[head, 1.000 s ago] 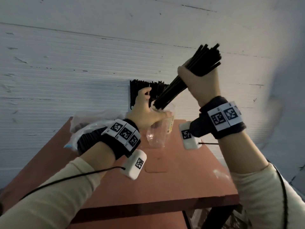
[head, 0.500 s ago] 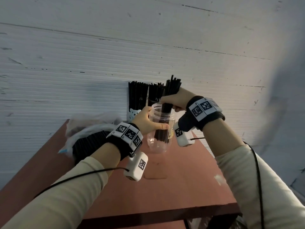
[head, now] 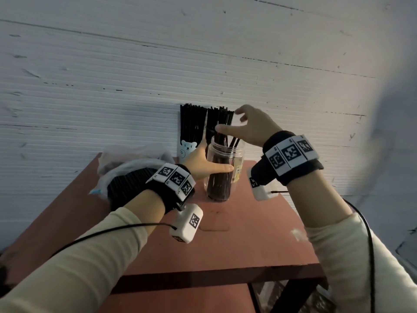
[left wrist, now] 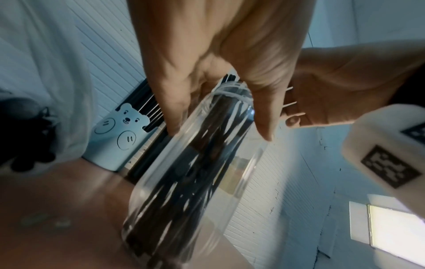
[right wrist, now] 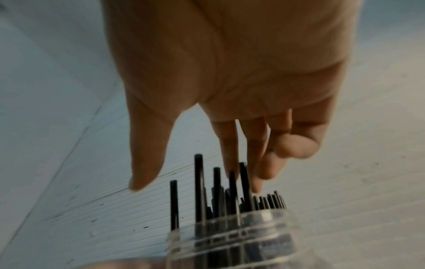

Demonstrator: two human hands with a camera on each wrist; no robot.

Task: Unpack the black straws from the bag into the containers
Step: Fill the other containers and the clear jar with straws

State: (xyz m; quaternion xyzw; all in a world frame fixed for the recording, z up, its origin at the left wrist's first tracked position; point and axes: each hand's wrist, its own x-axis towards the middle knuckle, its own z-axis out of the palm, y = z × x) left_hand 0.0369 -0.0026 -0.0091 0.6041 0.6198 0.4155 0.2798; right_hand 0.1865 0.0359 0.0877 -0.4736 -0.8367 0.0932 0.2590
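Note:
A clear plastic jar [head: 234, 159] stands on the red-brown table [head: 248, 233], with black straws [head: 220, 184] upright inside it. My left hand [head: 214, 161] grips the jar near its neck, thumb in front. The left wrist view shows the same hold, left hand [left wrist: 220, 127] around the jar [left wrist: 190, 182]. My right hand [head: 229, 120] hovers over the jar mouth with spread fingers and holds nothing. In the right wrist view its fingertips [right wrist: 255, 187] are at the straw tops [right wrist: 216, 182] that stick out of the jar [right wrist: 230, 242]. The clear bag [head: 133, 161] of straws lies at the left.
A pale blue cup with a bear print [head: 188, 150] stands full of straws against the white wall, with another filled container [head: 220, 118] beside it. The table's front edge [head: 214, 274] is close to me. Cables run from both wrist cameras.
My right hand lowered its bundle of straws into the jar, let go and opened above it. The jar, held tilted above the table before, now stands upright on it.

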